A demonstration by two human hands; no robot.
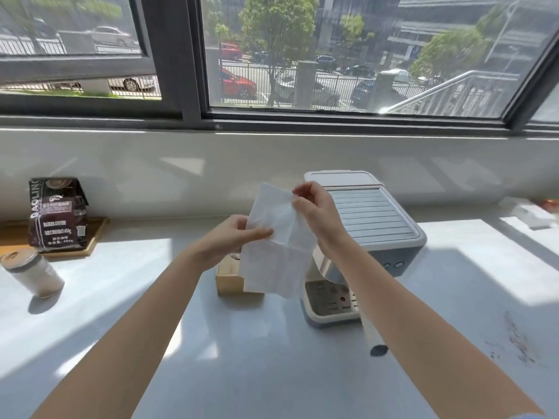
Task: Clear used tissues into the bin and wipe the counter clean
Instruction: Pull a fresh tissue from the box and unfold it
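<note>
A clean white tissue (pixel 276 255) hangs spread out in the air above the pale counter (pixel 242 358), held by both hands. My left hand (pixel 230 237) pinches its left edge near the middle. My right hand (pixel 314 213) pinches its upper right corner. Behind the tissue stands a wooden tissue box (pixel 228 278), partly hidden by it. A dark smear of coffee grounds (pixel 517 346) marks the counter at the right. No bin shows in the view.
A grey and white coffee machine (pixel 369 228) stands right of the box, its handle (pixel 373 337) pointing toward me. At the left are a coffee bag (pixel 57 213) on a wooden tray (pixel 90 246) and a lidded jar (pixel 33 272). White crumpled items (pixel 532 214) lie far right.
</note>
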